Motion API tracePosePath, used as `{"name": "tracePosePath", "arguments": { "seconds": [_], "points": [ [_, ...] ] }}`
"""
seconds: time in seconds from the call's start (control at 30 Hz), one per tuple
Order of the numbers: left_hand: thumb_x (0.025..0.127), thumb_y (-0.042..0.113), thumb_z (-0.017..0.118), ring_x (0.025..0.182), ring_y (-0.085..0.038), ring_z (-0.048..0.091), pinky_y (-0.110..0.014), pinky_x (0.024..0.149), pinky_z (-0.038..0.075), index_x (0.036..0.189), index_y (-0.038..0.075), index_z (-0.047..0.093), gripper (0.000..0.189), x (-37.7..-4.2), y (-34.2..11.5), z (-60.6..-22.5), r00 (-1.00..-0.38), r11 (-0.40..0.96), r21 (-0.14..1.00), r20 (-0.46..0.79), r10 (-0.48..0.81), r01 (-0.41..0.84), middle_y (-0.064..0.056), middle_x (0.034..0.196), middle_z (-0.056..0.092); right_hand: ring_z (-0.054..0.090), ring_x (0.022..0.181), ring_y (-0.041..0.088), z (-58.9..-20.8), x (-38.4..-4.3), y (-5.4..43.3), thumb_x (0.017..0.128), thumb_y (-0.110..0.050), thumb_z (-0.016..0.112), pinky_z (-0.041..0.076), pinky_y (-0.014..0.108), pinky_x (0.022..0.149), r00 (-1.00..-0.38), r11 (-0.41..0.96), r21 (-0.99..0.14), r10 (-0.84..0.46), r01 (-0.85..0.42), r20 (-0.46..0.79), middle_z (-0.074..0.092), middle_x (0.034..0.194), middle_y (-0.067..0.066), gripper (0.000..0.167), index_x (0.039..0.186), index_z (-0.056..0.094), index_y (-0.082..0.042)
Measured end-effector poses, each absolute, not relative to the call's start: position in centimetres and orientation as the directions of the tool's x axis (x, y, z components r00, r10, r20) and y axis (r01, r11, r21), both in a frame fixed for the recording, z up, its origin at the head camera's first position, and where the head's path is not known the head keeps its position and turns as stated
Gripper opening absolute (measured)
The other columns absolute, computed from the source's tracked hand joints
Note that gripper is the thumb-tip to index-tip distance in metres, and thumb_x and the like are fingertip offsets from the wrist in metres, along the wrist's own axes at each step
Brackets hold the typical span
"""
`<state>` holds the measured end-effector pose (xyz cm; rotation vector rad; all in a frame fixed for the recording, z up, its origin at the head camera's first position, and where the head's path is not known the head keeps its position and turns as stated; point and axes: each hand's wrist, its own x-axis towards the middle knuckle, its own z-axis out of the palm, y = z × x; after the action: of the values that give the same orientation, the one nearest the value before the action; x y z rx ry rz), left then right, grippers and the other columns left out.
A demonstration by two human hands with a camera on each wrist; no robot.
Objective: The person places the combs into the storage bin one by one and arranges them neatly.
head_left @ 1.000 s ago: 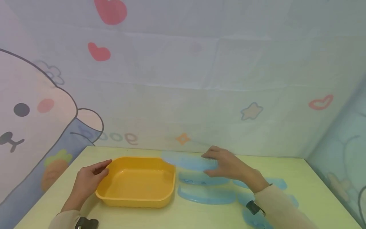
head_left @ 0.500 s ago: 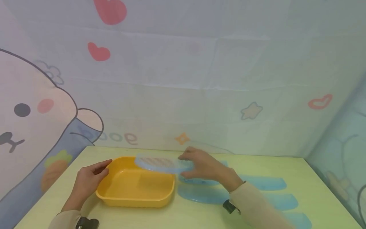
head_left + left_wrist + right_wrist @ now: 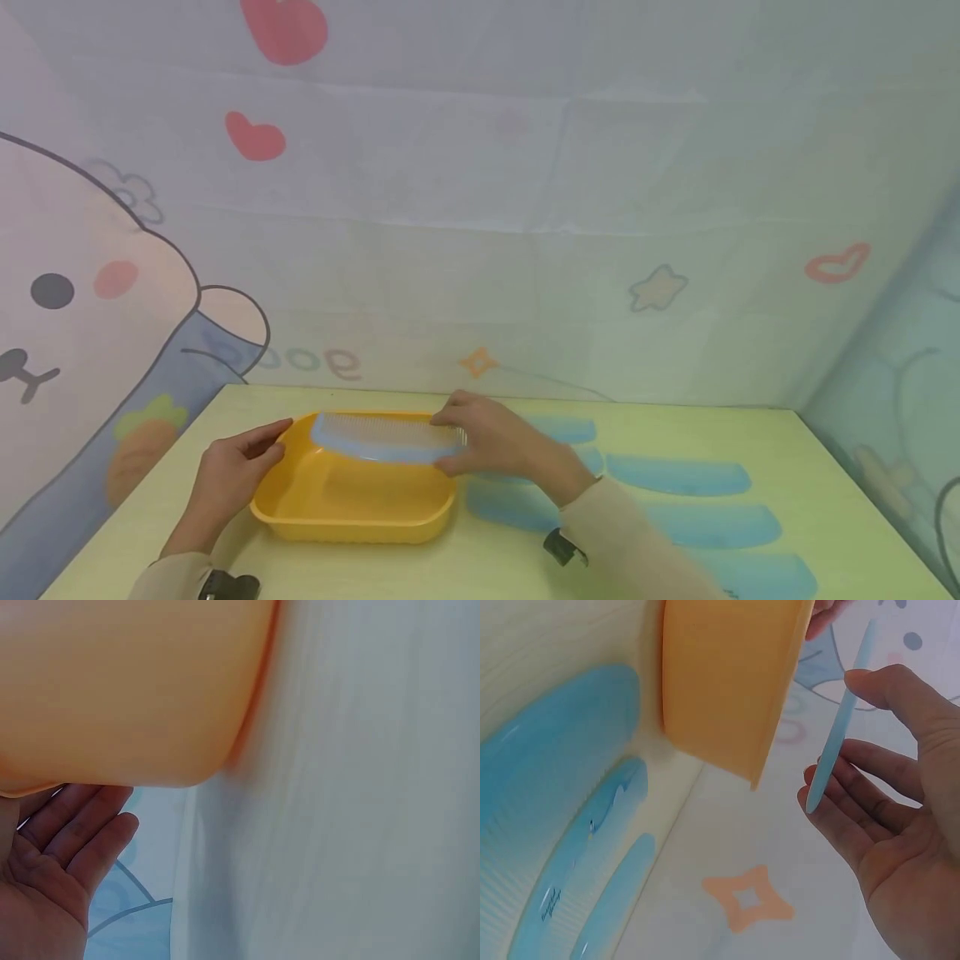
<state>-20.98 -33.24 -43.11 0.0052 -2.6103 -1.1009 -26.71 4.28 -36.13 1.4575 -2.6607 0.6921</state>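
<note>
- Nearest, pale sleeves (image 3: 626,537) reach in over the counter (image 3: 390,575).
- On the right, three blue combs lie flat one behind another, the right row (image 3: 716,527); the right sleeve hides part of the nearer ones.
- Beside the tray's right side runs the left row (image 3: 517,506), also three, partly behind the right forearm.
- The yellow tray (image 3: 356,531) stands upright at centre left, judged light and fairly rigid.
- The left hand (image 3: 236,467) touches the tray's left rim near its far corner; whether that grip pinches the rim I cannot tell.
- Above the tray's far part is the held comb (image 3: 378,445), teeth (image 3: 367,430) away from the person. The right hand (image 3: 491,437) has a narrow grip, thumb against fingers, on its right end.
- It looks like thin, glossy plastic: probably light, stiff, a little slippery. The fine teeth would be the fragile part; the solid spine (image 3: 375,454) or an end seems the best hold.
- Behind everything hangs a printed cloth (image 3: 450,192).
</note>
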Motion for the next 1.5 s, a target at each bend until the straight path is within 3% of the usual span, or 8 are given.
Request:
{"name": "tracePosePath", "arguments": {
  "seconds": [0.17, 0.63, 0.87, 1.5],
  "points": [
    [0.103, 0.008, 0.069, 0.108, -0.034, 0.074, -0.01, 0.077, 0.052, 0.138, 0.0, 0.07, 0.036, -20.9, -33.3, -43.1, -0.953, 0.704, 0.7, 0.279, -0.115, 0.12, -0.023, 0.127, 0.073, 0.064, 0.101, 0.019, -36.7, -26.6, 3.2, 0.091, -0.026, 0.084, 0.055, 0.03, 0.092, -0.561, 0.472, -0.356, -0.802, -0.806, 0.206, 0.067, 0.119, 0.008, 0.049, 0.132, 0.073, -0.002],
    [0.104, 0.006, 0.068, 0.113, -0.042, 0.071, -0.014, 0.078, 0.054, 0.139, 0.0, 0.069, 0.036, -20.8, -33.4, -43.3, -0.956, 0.694, 0.705, 0.28, -0.085, 0.145, -0.023, 0.128, 0.072, 0.065, 0.105, 0.015, -37.9, -25.5, 0.8, 0.092, -0.028, 0.083, 0.054, 0.025, 0.092, -0.594, 0.523, -0.375, -0.799, -0.765, 0.098, 0.067, 0.123, 0.006, 0.049, 0.134, 0.073, -0.005],
    [0.105, 0.009, 0.068, 0.111, -0.041, 0.072, -0.019, 0.076, 0.058, 0.14, 0.0, 0.069, 0.037, -21.0, -33.5, -43.2, -0.957, 0.702, 0.695, 0.282, -0.069, 0.154, -0.024, 0.128, 0.072, 0.059, 0.089, 0.007, -38.6, -24.9, -0.2, 0.092, -0.031, 0.083, 0.052, 0.02, 0.08, -0.593, 0.553, -0.309, -0.803, -0.774, 0.05, 0.063, 0.113, 0.0, 0.048, 0.133, 0.074, -0.007],
    [0.104, 0.007, 0.068, 0.114, -0.043, 0.071, -0.016, 0.078, 0.057, 0.14, -0.002, 0.068, 0.037, -21.2, -33.3, -43.0, -0.958, 0.679, 0.72, 0.272, -0.087, 0.143, -0.026, 0.13, 0.07, 0.059, 0.089, 0.005, -39.7, -25.2, -1.1, 0.093, -0.031, 0.084, 0.051, 0.018, 0.082, -0.58, 0.551, -0.283, -0.814, -0.785, 0.023, 0.066, 0.112, -0.001, 0.046, 0.131, 0.075, -0.007]
  ]
}}
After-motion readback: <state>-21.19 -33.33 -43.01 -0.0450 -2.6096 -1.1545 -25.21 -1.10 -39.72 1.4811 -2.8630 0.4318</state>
